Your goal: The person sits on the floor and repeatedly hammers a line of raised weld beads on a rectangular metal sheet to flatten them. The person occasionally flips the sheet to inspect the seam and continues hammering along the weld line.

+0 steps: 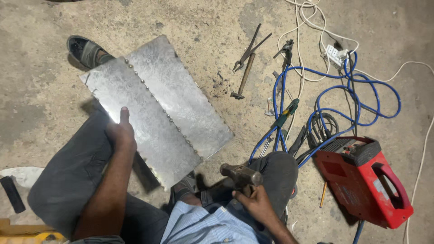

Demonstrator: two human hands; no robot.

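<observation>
The left hand (121, 132) grips the near edge of a galvanised metal sheet (158, 106), thumb up on its face, fingers wrapped under the rim. The sheet, two panels joined by a row of rivets (162, 108) down the middle, lies tilted across the person's left leg, its far corner by a sandalled foot (86, 50) on the concrete floor (45, 99). The right hand (255, 203) is closed around the handle of a hammer (242, 174), whose steel head sits just off the sheet's near corner, above the right knee, not touching the metal. On the floor beyond the sheet lie a second hammer (243, 77) and tongs (249, 47) side by side. To the right, a blue cable (361, 95) loops among white cords (312, 18) leading to a power strip (335, 54), and a red welding machine (366, 180) stands near the right knee.
</observation>
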